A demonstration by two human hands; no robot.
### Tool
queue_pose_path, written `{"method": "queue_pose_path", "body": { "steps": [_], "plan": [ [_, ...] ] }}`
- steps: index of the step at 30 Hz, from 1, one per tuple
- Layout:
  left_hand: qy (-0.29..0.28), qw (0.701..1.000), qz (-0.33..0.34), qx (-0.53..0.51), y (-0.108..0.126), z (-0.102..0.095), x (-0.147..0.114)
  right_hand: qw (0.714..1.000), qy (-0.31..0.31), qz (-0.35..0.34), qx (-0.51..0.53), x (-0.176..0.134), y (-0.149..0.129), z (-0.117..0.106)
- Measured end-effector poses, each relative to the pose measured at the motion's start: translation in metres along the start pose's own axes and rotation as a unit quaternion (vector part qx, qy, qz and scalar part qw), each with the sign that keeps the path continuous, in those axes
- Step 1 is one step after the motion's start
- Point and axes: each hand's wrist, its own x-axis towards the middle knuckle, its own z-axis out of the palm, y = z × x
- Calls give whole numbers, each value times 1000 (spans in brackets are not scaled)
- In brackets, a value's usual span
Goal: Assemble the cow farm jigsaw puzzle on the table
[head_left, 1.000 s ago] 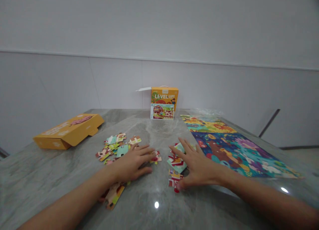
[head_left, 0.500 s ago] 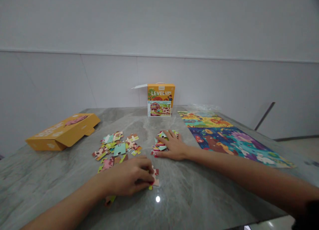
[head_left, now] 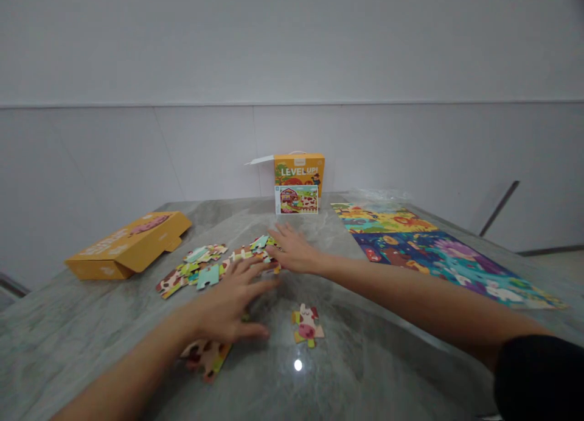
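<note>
Fingers spread, my left hand hovers over or rests on the near side of a heap of jigsaw pieces; contact is unclear. Under its wrist, a few pieces with brown and cream patches show in part. My right hand lies open with its fingertips on the heap's right end, hiding some of the pieces. To the right of my left hand, a single jigsaw piece with a cow's face lies apart on the grey marble table.
A yellow box lies at the left. At the back, an orange "LEVEL UP!" box stands behind a farm picture card. Assembled puzzles, one yellow and one dark blue, lie at the right near clear plastic wrap.
My left hand has let go of the cow-face piece and opened over the heap. My right hand has moved left, bringing the right-hand pieces against the larger heap.
</note>
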Motion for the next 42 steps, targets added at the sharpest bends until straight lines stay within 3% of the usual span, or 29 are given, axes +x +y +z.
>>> {"method": "queue_pose_path", "body": {
  "steps": [2,5,8,12,15,19,22,25,29,36,39,42],
  "plan": [
    [-55,992,-107,33,-19,-2,-6,999,10,-38,-28,-37,6,-7],
    [-84,976,-199,31,-42,6,-5,985,-98,-130,-50,-91,16,-9],
    [-42,978,-203,38,-58,17,4,980,-154,-112,-50,-116,28,-6],
    [10,980,-196,41,-67,20,19,988,-133,-57,-57,-111,38,-2],
    [26,977,-202,69,-56,8,17,991,-116,-55,-46,-106,39,-1],
    [8,988,-133,78,-20,-3,-20,995,-91,-40,-6,-106,44,2],
    [-41,992,-96,74,0,11,-56,997,-69,-5,24,-104,47,4],
    [-12,989,-118,87,2,32,-70,998,-52,23,35,-101,47,4],
    [22,989,-104,104,-13,45,-42,998,-41,12,47,-99,46,3],
    [34,993,-58,102,-16,44,23,999,-25,-3,42,-101,51,5],
    [95,979,-143,113,-17,39,29,999,-13,-15,46,-103,53,6],
    [170,919,-340,102,-36,29,21,998,2,-29,50,-104,55,6]
  ]
}}
